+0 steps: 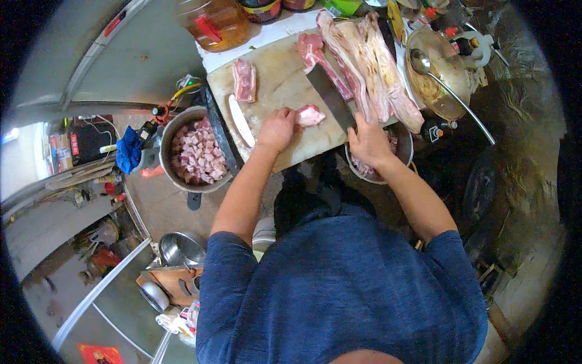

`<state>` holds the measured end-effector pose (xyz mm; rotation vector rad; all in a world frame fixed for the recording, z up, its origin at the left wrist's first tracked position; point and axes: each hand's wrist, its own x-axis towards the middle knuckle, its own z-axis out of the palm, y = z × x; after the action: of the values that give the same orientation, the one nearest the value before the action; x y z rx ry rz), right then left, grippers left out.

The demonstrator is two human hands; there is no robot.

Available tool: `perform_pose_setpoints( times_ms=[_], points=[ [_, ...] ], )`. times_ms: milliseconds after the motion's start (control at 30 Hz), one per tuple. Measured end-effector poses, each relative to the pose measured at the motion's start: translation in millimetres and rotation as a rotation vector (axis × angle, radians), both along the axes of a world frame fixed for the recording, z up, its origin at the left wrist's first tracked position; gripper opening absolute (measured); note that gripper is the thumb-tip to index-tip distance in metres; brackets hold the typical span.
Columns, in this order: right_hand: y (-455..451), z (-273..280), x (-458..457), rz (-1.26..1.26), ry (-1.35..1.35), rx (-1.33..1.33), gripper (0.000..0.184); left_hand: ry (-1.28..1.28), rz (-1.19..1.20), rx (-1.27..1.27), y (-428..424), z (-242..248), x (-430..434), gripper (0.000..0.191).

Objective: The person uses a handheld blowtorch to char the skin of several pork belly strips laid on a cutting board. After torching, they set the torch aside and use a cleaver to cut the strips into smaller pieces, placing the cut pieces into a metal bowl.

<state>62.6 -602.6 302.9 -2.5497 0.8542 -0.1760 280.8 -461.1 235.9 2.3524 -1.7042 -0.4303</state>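
My left hand [276, 129] rests on the cutting board [277, 77], its fingers on a small chunk of raw pork [311, 115]. In my right hand [370, 141] is the handle of a cleaver [331, 96], whose broad blade points up and left over the board. Just beyond the blade lies a thin strip of red meat [313, 50]. Several long slabs of pork belly [359, 59] lie along the board's right side. A short piece of ribbed pork [244, 81] sits at the upper left, above a white-bladed knife [242, 120] lying flat.
Left of the board stands a pot [163, 157] of diced pork. A second pot [411, 150] with meat is partly under my right hand. A metal ladle [454, 95] lies across a round lid-like pan [464, 104]. A large jar of amber liquid [218, 27] stands behind the board.
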Motion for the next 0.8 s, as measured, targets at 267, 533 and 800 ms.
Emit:
perform_pose_setpoints(
  times_ms=[267, 533, 800],
  points=[
    [35.6, -2.2, -15.6, 0.102, 0.326, 0.151, 0.028, 0.075, 0.237, -0.195, 16.3, -2.7, -38.4, 0.034],
    [27.7, -15.6, 46.1, 0.128, 0.451, 0.14, 0.027, 0.076, 0.216, -0.345, 19.1, -21.0, -44.4, 0.035],
    [11.9, -29.3, 40.1, 0.105, 0.336, 0.175, 0.027, -0.001, 0.294, -0.322, 17.0, -37.9, -53.0, 0.045]
  ],
)
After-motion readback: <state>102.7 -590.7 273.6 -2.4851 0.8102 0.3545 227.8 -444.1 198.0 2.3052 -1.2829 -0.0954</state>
